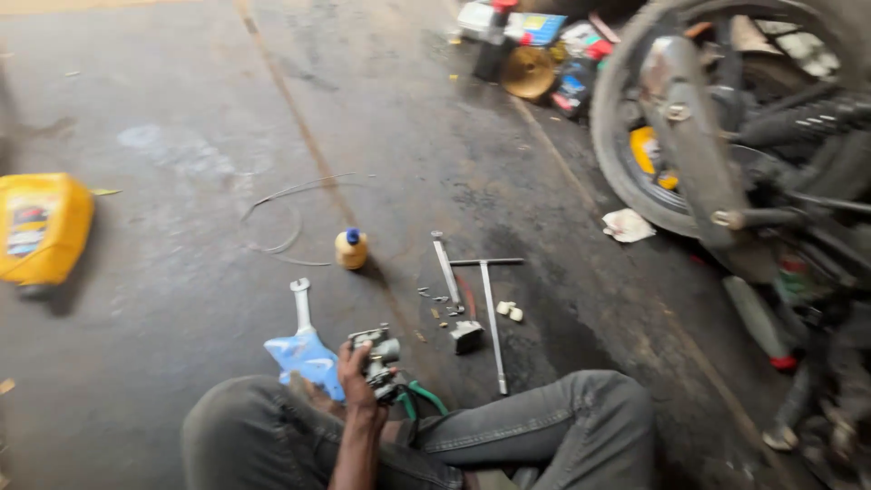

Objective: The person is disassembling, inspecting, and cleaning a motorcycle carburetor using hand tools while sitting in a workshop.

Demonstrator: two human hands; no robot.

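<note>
Floor: one T-wrench (491,308), one yellow can (41,227), one small bottle (351,249) — wheel (676,136) far right.
Hand (356,374): clamped on carburetor (378,358), above knees.
Other hand: hidden — cannot tell.

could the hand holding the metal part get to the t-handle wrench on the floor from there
Probably yes. The hand grips a small metal part, so it is occupied, but the T-handle wrench lies on bare floor just past the knee, with nothing between them.
</note>
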